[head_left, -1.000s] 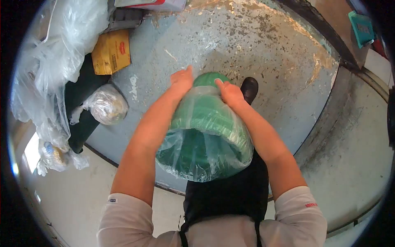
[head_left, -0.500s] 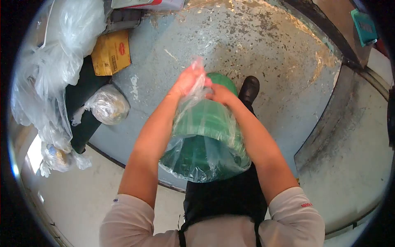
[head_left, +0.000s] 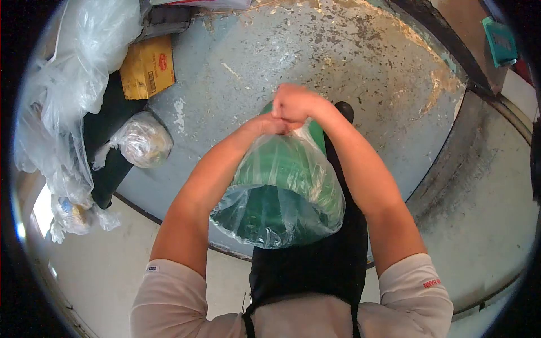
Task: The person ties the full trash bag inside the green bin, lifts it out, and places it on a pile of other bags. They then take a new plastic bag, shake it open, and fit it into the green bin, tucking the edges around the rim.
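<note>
A clear plastic bag [head_left: 282, 169] is drawn over a green, hollow, rounded thing [head_left: 270, 217] whose exact kind I cannot make out. It hangs or rests in front of my lap. My left hand [head_left: 274, 124] is closed at the gathered top of the bag. Just above and touching it, my right hand [head_left: 297, 102] is curled into a fist at the same gathered plastic, somewhat blurred. What lies inside the fingers is mostly hidden. More green surface shows behind both hands.
Large clear plastic sheeting [head_left: 84, 73] hangs at the left, beside a yellow-brown cardboard box [head_left: 147, 67]. A knotted plastic bag bundle [head_left: 145, 139] lies near them. The worn grey floor [head_left: 383, 141] spreads ahead, and a teal object [head_left: 500, 42] is at upper right.
My right hand has risen and crossed over above my left hand. The left has moved slightly right and down. The plastic tuft that stuck up above the hands no longer shows.
</note>
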{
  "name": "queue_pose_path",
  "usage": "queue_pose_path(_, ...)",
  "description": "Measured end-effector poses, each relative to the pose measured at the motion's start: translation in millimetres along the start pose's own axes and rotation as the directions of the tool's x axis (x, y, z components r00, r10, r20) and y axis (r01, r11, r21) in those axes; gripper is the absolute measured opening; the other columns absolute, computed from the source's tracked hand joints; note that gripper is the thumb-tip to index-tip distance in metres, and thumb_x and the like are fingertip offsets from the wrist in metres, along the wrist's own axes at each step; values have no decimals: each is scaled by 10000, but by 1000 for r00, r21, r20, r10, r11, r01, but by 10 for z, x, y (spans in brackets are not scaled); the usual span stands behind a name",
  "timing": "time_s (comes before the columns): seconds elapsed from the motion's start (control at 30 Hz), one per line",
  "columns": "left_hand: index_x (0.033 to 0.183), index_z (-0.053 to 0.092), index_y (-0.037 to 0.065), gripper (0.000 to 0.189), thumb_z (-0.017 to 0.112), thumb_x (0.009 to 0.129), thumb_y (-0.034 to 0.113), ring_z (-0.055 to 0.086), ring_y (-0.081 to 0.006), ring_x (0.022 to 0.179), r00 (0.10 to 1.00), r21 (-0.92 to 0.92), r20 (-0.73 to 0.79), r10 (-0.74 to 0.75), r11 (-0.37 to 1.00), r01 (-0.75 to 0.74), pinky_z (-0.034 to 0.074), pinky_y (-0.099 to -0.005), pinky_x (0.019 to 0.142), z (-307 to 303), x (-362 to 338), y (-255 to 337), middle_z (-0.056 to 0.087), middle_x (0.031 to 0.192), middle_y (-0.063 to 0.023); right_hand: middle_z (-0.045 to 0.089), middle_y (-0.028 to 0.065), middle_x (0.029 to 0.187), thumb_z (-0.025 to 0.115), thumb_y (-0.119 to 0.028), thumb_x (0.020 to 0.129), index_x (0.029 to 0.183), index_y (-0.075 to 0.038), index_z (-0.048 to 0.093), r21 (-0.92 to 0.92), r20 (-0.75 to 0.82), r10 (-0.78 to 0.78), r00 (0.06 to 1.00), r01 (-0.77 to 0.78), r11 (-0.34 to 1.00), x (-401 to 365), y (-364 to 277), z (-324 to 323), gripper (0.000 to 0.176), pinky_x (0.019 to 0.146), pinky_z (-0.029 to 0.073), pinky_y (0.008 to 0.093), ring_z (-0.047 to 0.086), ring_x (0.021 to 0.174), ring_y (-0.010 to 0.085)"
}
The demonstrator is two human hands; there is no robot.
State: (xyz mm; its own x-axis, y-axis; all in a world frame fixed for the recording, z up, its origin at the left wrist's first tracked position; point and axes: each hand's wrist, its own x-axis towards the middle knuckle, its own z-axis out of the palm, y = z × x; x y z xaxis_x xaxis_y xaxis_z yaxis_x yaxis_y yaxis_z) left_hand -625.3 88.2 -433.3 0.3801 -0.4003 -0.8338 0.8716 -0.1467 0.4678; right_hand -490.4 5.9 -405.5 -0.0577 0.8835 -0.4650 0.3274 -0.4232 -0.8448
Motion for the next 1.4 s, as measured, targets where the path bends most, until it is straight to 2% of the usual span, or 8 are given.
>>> queue_pose_path(0.17, 1122, 620, 123, 480, 525, 902, 540, 506, -91, 574, 995, -422, -100, -13, 906, -30, 404, -298, 493, -26, -50, 0, 523, 627, 8, 646, 141, 825, 694, -318, 790, 949, -40, 642, 774, -416, 605, 679, -84, 627, -579, 243, 214, 325, 712, 494, 369, 630, 812, 278)
queue_pose_path(0.47, 1143, 601, 130, 541, 466, 902, 595, 556, -121, 675, 969, -307, -169, 178, 925, -224, 433, -282, 583, 104, 62, -23, 640, 852, -19, 595, 44, 847, 724, -299, 789, 1043, -37, 573, 653, -401, 514, 758, -157, 741, -671, 119, 900, 396, 702, 468, 288, 542, 724, 146)
queue_pose_path(0.57, 1062, 627, 110, 517, 475, 905, 580, 563, -128, 676, 981, -480, -183, -58, 876, -38, 453, -297, 616, 57, -76, 38, 641, 841, -34, 570, 3, 791, 676, -256, 846, 984, -45, 593, 968, -45, 553, 832, -101, 231, -714, 299, 724, 266, 648, 437, 261, 512, 692, 108)
queue_pose_path(0.8, 881, 643, 84, 415, 481, 936, 462, 548, -120, 662, 988, -382, -86, -129, 920, 87, 450, -296, 605, -82, -181, 174, 609, 745, -24, 532, -32, 698, 609, -201, 895, 832, -48, 613, 892, -314, 638, 704, -12, 452, -560, 191, 306, 165, 610, 402, 255, 462, 636, 93)
queue_pose_path(0.93, 916, 557, 99, 203, 606, 879, 293, 550, -99, 715, 984, -572, -73, 162, 801, -174, 454, -284, 630, -128, -226, 91, 593, 809, -8, 567, 2, 848, 602, -208, 894, 823, -21, 621, 190, -595, -196, 779, 374, 908, -653, -211, 401, 200, 766, 440, 268, 519, 849, 118)
queue_pose_path(1.07, 903, 447, 120, 259, 681, 791, 102, 534, -73, 780, 971, -616, 20, 240, 768, -177, 443, -254, 654, -233, -365, 48, 565, 876, 20, 578, 34, 981, 553, -277, 938, 1066, -39, 575, 604, -401, 85, 912, 193, 773, -793, -58, 437, 272, 868, 438, 314, 518, 971, 136)
queue_pose_path(1.13, 893, 433, 121, 292, 686, 759, 65, 526, -71, 773, 971, -569, 4, 239, 799, -194, 437, -249, 650, -240, -348, 19, 553, 860, 35, 578, 44, 1013, 524, -322, 958, 1219, -63, 510, 896, -379, 422, 823, 212, 390, -763, 59, 407, 368, 883, 437, 325, 520, 978, 142)
queue_pose_path(1.4, 753, 437, 64, 202, 620, 686, 9, 514, -153, 723, 837, 328, -441, 323, 926, -185, 440, -278, 660, -139, -336, 206, 513, 784, -35, 590, 28, 1020, 489, -371, 968, 1297, -86, 478, 942, 129, 442, 888, -249, 226, -662, 283, 814, 436, 776, 477, 287, 555, 857, 149)
